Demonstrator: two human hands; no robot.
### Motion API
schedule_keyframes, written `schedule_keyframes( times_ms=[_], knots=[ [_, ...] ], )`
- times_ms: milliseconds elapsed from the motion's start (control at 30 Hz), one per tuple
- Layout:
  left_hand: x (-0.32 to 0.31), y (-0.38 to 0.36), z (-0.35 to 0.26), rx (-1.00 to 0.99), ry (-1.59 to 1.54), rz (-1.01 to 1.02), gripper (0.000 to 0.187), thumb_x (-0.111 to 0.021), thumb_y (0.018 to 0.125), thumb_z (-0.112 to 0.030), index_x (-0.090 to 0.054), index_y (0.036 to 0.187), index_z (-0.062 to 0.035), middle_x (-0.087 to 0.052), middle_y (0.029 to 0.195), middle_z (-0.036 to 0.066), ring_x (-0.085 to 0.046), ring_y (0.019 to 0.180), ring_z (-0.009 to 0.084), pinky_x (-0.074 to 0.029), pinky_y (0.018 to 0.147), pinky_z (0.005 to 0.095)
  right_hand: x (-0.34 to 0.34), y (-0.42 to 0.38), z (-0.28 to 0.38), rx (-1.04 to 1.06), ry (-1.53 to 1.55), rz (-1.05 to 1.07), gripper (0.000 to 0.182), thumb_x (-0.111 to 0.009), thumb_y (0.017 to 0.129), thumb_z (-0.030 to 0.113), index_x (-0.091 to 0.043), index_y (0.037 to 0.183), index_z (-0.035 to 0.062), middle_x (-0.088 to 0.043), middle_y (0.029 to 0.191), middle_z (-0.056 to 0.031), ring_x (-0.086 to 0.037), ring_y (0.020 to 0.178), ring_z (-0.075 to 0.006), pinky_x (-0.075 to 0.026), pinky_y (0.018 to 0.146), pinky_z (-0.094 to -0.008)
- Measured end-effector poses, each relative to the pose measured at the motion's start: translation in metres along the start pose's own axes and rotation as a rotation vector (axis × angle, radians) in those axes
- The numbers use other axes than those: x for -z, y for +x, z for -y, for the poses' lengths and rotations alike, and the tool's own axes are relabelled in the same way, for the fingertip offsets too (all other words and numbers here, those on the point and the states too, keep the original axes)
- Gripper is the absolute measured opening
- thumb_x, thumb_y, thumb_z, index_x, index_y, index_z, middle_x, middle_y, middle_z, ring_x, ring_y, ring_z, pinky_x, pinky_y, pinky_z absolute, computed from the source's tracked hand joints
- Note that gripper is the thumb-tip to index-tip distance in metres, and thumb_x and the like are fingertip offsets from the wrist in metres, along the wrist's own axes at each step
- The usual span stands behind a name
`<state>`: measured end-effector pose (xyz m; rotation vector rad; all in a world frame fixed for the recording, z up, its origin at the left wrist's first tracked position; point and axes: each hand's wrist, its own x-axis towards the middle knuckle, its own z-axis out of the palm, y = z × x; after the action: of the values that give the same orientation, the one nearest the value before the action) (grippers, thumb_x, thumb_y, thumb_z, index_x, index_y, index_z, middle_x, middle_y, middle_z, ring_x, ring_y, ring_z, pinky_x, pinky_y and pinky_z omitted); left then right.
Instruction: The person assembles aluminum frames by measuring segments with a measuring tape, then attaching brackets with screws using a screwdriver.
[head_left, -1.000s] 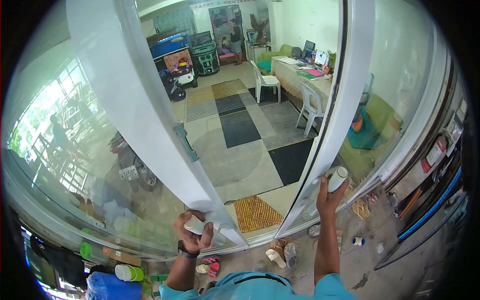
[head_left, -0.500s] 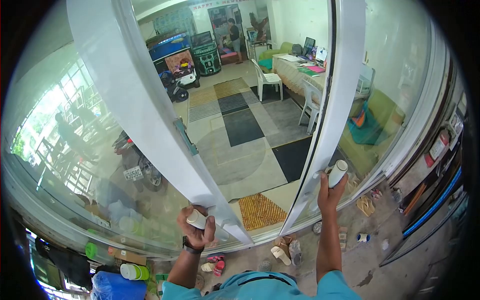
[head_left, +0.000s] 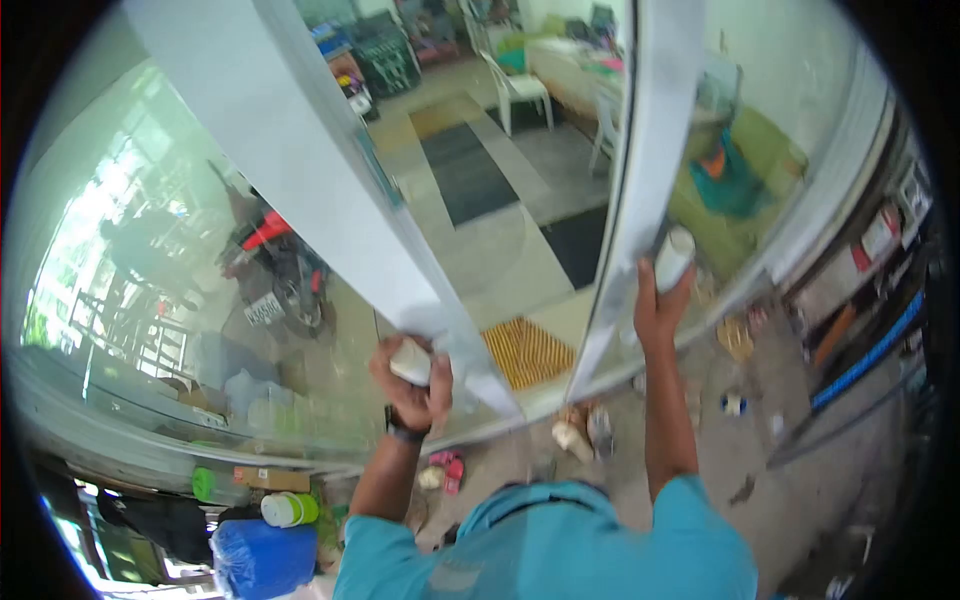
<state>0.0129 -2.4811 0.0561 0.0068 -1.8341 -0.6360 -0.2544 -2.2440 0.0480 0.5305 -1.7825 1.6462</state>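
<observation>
My left hand [head_left: 412,385] is closed around a white cylindrical door handle [head_left: 411,361] on the white-framed left glass door [head_left: 330,200]. A dark band circles that wrist. Further right and a little higher, my right hand [head_left: 662,305] grips a matching white door handle [head_left: 676,252] beside the frame of the right glass door [head_left: 655,150]. Both handles are seen from their rounded top ends, and my fingers partly hide them. Between the two door frames is a gap, wider at the top of the view, with a striped yellow-brown mat [head_left: 528,352] on the floor inside.
Inside are a white plastic chair [head_left: 520,90], a covered table and a patterned floor. A motorcycle [head_left: 285,260] shows through the left glass. Shoes [head_left: 575,432] lie on the ground by the threshold. A blue container [head_left: 262,558] stands at lower left.
My view has tilted downward, so the doors and hands appear higher. Both hands keep their grip, and the gap between the doors looks slightly narrower. The person inside has left the view.
</observation>
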Motion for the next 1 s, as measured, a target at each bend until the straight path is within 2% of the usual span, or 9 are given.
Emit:
schedule_keyframes(
  times_ms=[67,100,133,500,633,800,933,967,1000],
  knots=[
    [-0.017,-0.003,0.003,0.079,-0.097,0.008,0.069,-0.068,0.091,-0.004,-0.028,0.147,-0.0012,-0.059,0.105,0.015,-0.056,0.090,0.0197,-0.047,0.082,0.0345,0.006,-0.001,-0.004,-0.129,0.069,0.085,0.045,-0.077,0.096,0.023,-0.055,0.124,-0.0040,-0.067,0.110,-0.0175,-0.065,0.100,-0.0229,-0.052,0.089,-0.0398],
    [-0.023,0.003,0.003,0.013,-0.069,0.054,0.069,-0.068,0.092,-0.005,-0.027,0.147,-0.0008,-0.060,0.104,0.015,-0.056,0.090,0.0201,-0.048,0.083,0.0355,0.008,-0.001,-0.011,-0.136,0.100,0.125,0.045,-0.077,0.096,0.023,-0.054,0.123,-0.0041,-0.066,0.110,-0.0177,-0.065,0.098,-0.0243,-0.053,0.087,-0.0403],
    [-0.034,0.009,-0.004,0.010,-0.056,0.042,0.067,-0.069,0.093,-0.006,-0.028,0.146,-0.0002,-0.060,0.102,0.015,-0.056,0.088,0.0204,-0.049,0.082,0.0362,0.011,0.003,-0.014,0.070,-0.027,0.122,0.044,-0.076,0.096,0.023,-0.052,0.122,-0.0037,-0.067,0.105,-0.0170,-0.066,0.091,-0.0257,-0.054,0.082,-0.0397],
    [-0.119,0.032,-0.034,0.061,-0.156,0.082,0.066,-0.073,0.092,-0.001,-0.030,0.143,-0.0003,-0.060,0.102,0.014,-0.060,0.088,0.0181,-0.053,0.080,0.0332,0.033,0.000,-0.018,-0.125,0.138,0.426,0.057,-0.068,0.101,0.030,-0.038,0.136,-0.0031,-0.065,0.115,-0.0294,-0.070,0.101,-0.0428,-0.057,0.084,-0.0480],
    [-0.145,0.036,-0.054,0.071,-0.114,0.062,0.064,-0.072,0.094,-0.004,-0.031,0.142,0.0018,-0.060,0.107,0.015,-0.062,0.090,0.0188,-0.054,0.079,0.0330,0.043,0.009,-0.020,-0.104,0.223,0.530,0.055,-0.067,0.100,0.027,-0.040,0.136,-0.0036,-0.063,0.120,-0.0305,-0.067,0.107,-0.0445,-0.056,0.087,-0.0508],
    [-0.167,0.039,-0.060,-0.040,0.025,0.037,0.059,-0.070,0.095,-0.004,-0.035,0.141,0.0036,-0.062,0.107,0.016,-0.062,0.090,0.0197,-0.054,0.081,0.0343,0.086,0.012,-0.040,-0.021,0.262,0.699,0.051,-0.068,0.099,0.018,-0.045,0.142,0.0010,-0.063,0.126,-0.0247,-0.067,0.113,-0.0388,-0.052,0.101,-0.0454],
    [-0.183,0.039,-0.083,0.000,0.185,-0.005,0.060,-0.072,0.095,-0.011,-0.037,0.143,0.0037,-0.062,0.117,0.021,-0.066,0.097,0.0283,-0.055,0.087,0.0400,0.234,-0.029,-0.100,-0.129,0.126,0.823,0.047,-0.067,0.098,0.014,-0.050,0.140,0.0008,-0.062,0.132,-0.0240,-0.063,0.121,-0.0361,-0.050,0.102,-0.0432],
    [-0.186,0.040,-0.090,0.019,0.254,-0.010,0.061,-0.071,0.096,-0.013,-0.037,0.143,0.0045,-0.061,0.123,0.022,-0.066,0.100,0.0310,-0.056,0.089,0.0418,0.286,-0.053,-0.134,-0.233,0.068,0.864,0.047,-0.066,0.099,0.022,-0.054,0.139,-0.0017,-0.061,0.137,-0.0247,-0.062,0.127,-0.0347,-0.048,0.107,-0.0433],
    [-0.191,0.039,-0.090,0.130,0.379,-0.045,0.064,-0.076,0.095,-0.020,-0.039,0.141,0.0061,-0.057,0.133,0.026,-0.065,0.110,0.0343,-0.055,0.091,0.0430,0.399,-0.119,-0.201,-0.542,-0.140,0.840,0.048,-0.066,0.098,0.023,-0.055,0.139,-0.0007,-0.063,0.133,-0.0252,-0.064,0.124,-0.0359,-0.050,0.105,-0.0432]
  ],
)
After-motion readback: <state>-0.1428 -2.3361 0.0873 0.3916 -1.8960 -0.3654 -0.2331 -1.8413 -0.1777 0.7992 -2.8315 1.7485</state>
